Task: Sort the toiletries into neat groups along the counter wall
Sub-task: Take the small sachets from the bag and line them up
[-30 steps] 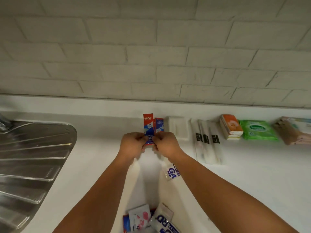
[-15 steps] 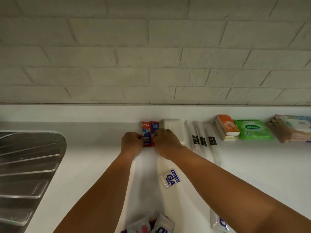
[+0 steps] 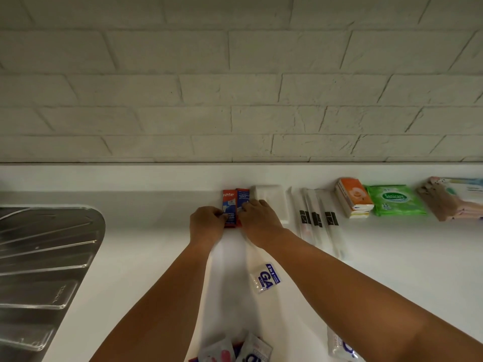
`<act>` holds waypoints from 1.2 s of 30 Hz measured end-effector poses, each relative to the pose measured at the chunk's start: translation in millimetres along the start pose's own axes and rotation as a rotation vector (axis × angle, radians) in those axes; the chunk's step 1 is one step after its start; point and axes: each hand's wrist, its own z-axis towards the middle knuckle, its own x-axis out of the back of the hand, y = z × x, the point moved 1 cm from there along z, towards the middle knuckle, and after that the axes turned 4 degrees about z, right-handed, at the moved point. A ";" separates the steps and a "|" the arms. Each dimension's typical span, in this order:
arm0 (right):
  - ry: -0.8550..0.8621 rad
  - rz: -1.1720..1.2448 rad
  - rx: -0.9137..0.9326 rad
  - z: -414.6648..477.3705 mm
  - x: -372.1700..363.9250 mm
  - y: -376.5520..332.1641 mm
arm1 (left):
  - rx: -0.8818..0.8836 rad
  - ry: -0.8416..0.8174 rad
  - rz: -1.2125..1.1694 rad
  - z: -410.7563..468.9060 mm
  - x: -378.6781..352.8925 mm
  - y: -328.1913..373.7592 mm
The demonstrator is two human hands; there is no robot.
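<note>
Two small red and blue toothpaste boxes (image 3: 230, 202) lie side by side against the counter wall. My left hand (image 3: 207, 222) pinches the near end of the left box with curled fingers. My right hand (image 3: 257, 218) holds the near end of the right box (image 3: 243, 198). Right of them along the wall lie a white soap box (image 3: 271, 201), three wrapped toothbrushes (image 3: 316, 218), orange tissue packs (image 3: 354, 197), a green wipes pack (image 3: 396, 199) and a beige stack (image 3: 449, 198). A loose white and blue sachet (image 3: 266, 278) lies on the counter between my arms.
A steel sink drainboard (image 3: 44, 270) fills the left side. More sachets (image 3: 235, 348) lie at the near edge, and another packet (image 3: 342, 346) shows under my right arm. The white brick wall (image 3: 235, 87) rises behind the counter ledge.
Both hands pushed the two toothpaste boxes away from me, down flat and up against the wall beside the soap box. The view tilted slightly upward.
</note>
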 end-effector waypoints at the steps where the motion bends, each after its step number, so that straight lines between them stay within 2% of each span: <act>1: -0.001 0.005 0.001 -0.3 0.1 0.0 | 0.000 0.004 0.007 0.1 -0.5 -0.2; 8: 0.067 0.083 -0.015 -5.1 3.4 -0.3 | 0.011 0.025 0.009 -10.0 1.1 0.7; 13: 0.214 0.240 0.044 -24.3 14.9 -8.6 | -0.079 0.033 0.014 -35.3 14.4 2.8; 15: 0.219 0.319 0.073 -36.5 25.3 -16.2 | -0.109 0.063 -0.013 -52.2 24.8 2.7; 21: 0.089 0.564 0.092 -86.9 49.0 -41.0 | -0.177 0.096 -0.050 -117.5 55.2 -5.2; 25: -0.051 0.612 0.143 -123.5 35.6 -60.6 | -0.186 -0.010 -0.020 -163.2 60.1 -18.2; 30: -0.209 0.632 0.238 -158.8 9.7 -85.7 | -0.131 -0.196 0.132 -209.1 56.4 -54.7; 36: -0.168 0.531 0.357 -180.3 -3.7 -105.7 | -0.055 -0.269 0.155 -244.0 59.1 -80.6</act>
